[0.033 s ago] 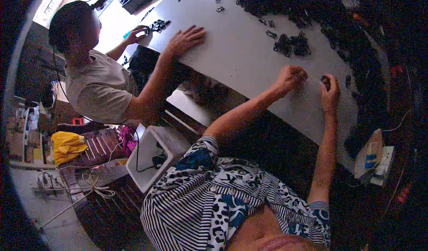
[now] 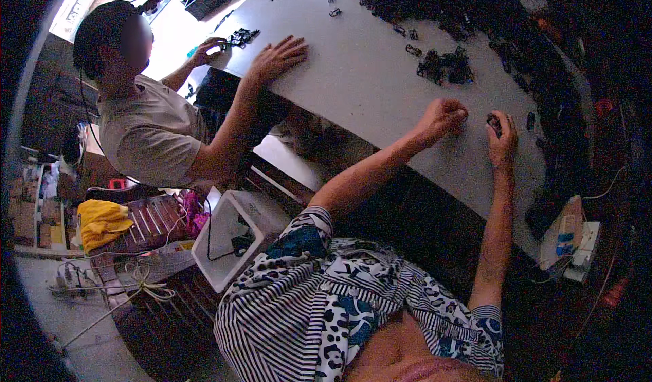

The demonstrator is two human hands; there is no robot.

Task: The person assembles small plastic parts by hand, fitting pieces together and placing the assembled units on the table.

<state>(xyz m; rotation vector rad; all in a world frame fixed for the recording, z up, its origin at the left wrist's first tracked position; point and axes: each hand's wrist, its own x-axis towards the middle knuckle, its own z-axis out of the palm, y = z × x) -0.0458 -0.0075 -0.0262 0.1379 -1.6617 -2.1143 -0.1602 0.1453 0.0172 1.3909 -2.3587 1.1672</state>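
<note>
Over the near side of the white table (image 2: 380, 110), my left hand (image 2: 441, 120) is closed, fingertips pinched together; what sits between them, if anything, is too small to make out. A short gap to its right, my right hand (image 2: 502, 143) curls round a small black part (image 2: 495, 125), which shows between thumb and fingers. Just beyond my hands lies a small cluster of black clip-like parts (image 2: 445, 67). A few single black pieces (image 2: 413, 50) lie behind it.
A long heap of black parts (image 2: 468, 12) lines the table's far and right sides. At left, a co-worker's hand (image 2: 280, 59) rests flat on the table; their other hand (image 2: 209, 50) touches black pieces. A white bin (image 2: 252, 212) and a power strip (image 2: 584, 251) flank me.
My left fingers have shifted slightly, and my right hand has turned a little around the black part. The co-worker's flat hand has moved slightly left.
</note>
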